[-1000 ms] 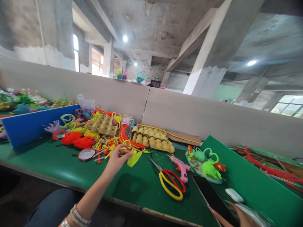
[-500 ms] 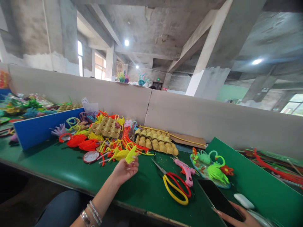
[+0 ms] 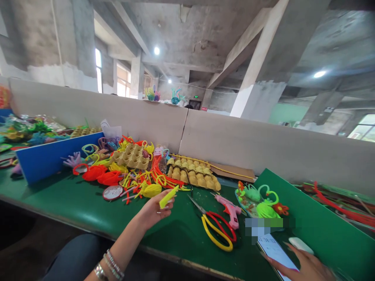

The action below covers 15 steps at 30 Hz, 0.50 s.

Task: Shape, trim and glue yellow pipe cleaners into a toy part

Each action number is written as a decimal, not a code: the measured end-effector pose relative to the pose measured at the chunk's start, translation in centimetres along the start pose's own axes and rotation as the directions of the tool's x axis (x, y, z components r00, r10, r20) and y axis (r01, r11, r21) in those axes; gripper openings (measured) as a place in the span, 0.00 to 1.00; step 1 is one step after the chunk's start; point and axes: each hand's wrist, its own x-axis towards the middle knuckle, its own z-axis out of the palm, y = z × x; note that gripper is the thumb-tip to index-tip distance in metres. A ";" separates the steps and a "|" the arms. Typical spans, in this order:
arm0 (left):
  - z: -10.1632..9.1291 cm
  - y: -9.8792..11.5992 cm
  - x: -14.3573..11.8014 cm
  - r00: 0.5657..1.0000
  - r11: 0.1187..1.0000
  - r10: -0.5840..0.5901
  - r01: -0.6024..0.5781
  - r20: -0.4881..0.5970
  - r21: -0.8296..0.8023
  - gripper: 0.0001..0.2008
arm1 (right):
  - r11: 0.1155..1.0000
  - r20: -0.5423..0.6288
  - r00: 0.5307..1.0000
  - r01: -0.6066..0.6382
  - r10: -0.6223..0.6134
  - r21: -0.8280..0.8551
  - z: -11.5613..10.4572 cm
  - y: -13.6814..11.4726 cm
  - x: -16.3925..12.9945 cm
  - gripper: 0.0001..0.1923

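My left hand (image 3: 158, 205) is closed around a small bright yellow fuzzy piece (image 3: 169, 197), apparently bundled pipe cleaners, held above the green table. Close behind it lies a rounded yellow pipe-cleaner bundle (image 3: 151, 190). At the lower right, my right hand (image 3: 307, 265) grips a smartphone (image 3: 274, 249) across its edges, finger and thumb on opposite sides. Its screen is lit, and pixel blocks cover its upper end. Between my hands are scissors (image 3: 218, 230) with one red and one yellow handle, and a pink glue gun (image 3: 230, 210).
Egg-carton trays (image 3: 195, 173), red pipe-cleaner bundles (image 3: 95, 173) and loose short stems fill the back. A blue divider (image 3: 58, 156) stands left, a green divider (image 3: 316, 218) right. Pipe-cleaner swans (image 3: 268, 208) and a white case (image 3: 300, 245) sit near the phone.
The yellow piece in my left hand has turned and moved slightly right, away from the bundle behind. The phone's dark screen has lit up, and my right hand's fingers have shifted over it.
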 end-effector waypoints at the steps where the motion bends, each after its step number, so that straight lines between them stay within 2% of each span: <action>1: 0.2 -0.1 0.0 0.998 0.991 -0.002 0.011 -0.069 0.136 0.09 | 0.999 -0.022 0.999 0.038 -0.038 -0.020 -0.1 -1.1 -0.6 0.31; 3: 0.7 -0.3 0.1 0.980 0.912 0.042 0.042 -0.195 0.408 0.10 | 0.977 -0.052 0.977 0.209 -0.206 0.050 -0.3 -4.3 -2.2 0.29; 5: 0.9 -0.8 0.4 0.965 0.814 0.132 0.026 -0.228 0.580 0.10 | 0.906 0.023 0.925 0.366 -0.380 0.213 -0.4 -8.3 -4.0 0.25; 8: 0.4 -1.6 1.1 0.946 0.719 0.263 -0.063 -0.188 0.692 0.11 | 0.834 0.269 0.805 0.434 -0.528 0.340 -0.7 -14.2 -6.0 0.17; 10: -0.1 -1.9 1.3 0.919 0.628 0.367 -0.131 -0.144 0.767 0.11 | 0.823 0.319 0.761 0.498 -0.565 0.273 -1.0 -17.2 -6.3 0.13; 11: -0.3 -2.0 1.2 0.906 0.560 0.406 -0.141 -0.121 0.817 0.10 | 0.828 0.325 0.762 0.525 -0.560 0.198 -1.0 -18.3 -6.1 0.11; 13: -0.5 -2.1 0.9 0.890 0.405 0.447 -0.110 -0.091 0.908 0.09 | 0.848 0.378 0.777 0.527 -0.504 0.048 -1.1 -19.8 -5.4 0.11; 15: -0.2 -2.0 0.5 0.886 0.261 0.456 -0.046 -0.081 0.964 0.08 | 0.865 0.467 0.765 0.502 -0.444 0.001 -1.0 -20.1 -4.5 0.17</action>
